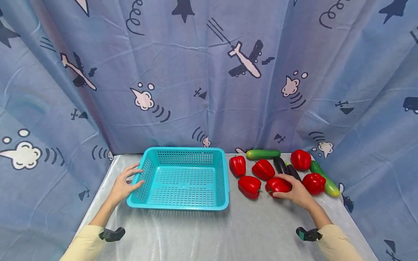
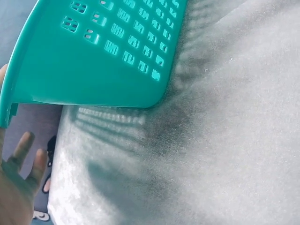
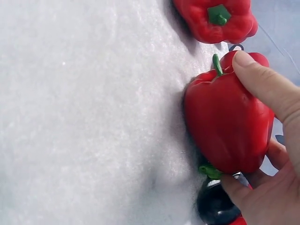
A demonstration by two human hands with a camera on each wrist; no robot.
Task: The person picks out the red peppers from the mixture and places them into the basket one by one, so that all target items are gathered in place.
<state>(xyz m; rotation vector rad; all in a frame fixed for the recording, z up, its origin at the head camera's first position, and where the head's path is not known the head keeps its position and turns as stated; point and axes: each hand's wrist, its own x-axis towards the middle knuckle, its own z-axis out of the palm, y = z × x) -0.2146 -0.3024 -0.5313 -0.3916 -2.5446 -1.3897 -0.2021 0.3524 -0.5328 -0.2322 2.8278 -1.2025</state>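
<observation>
A turquoise plastic basket (image 1: 184, 186) with perforated walls stands on the table, nothing inside it. At its left rim is my left hand (image 1: 125, 184), thumb and forefinger reaching over the edge. The left wrist view has the basket's outer wall (image 2: 103, 61) beside the left hand (image 2: 16, 187), whose other fingers extend loosely below the rim. On the right, my right hand (image 1: 295, 190) grips a red bell pepper (image 1: 277, 185), thumb on one side and fingers on the other. Up close, this bell pepper (image 3: 227, 122) shows a green stem.
Around the right hand lie several more red bell peppers (image 1: 249, 187), two dark eggplants (image 1: 279, 165) and two cucumbers, one at the back (image 1: 262, 154) and one at the right edge (image 1: 328, 183). Behind the table (image 1: 209, 235) hangs a blue patterned curtain (image 1: 183, 90).
</observation>
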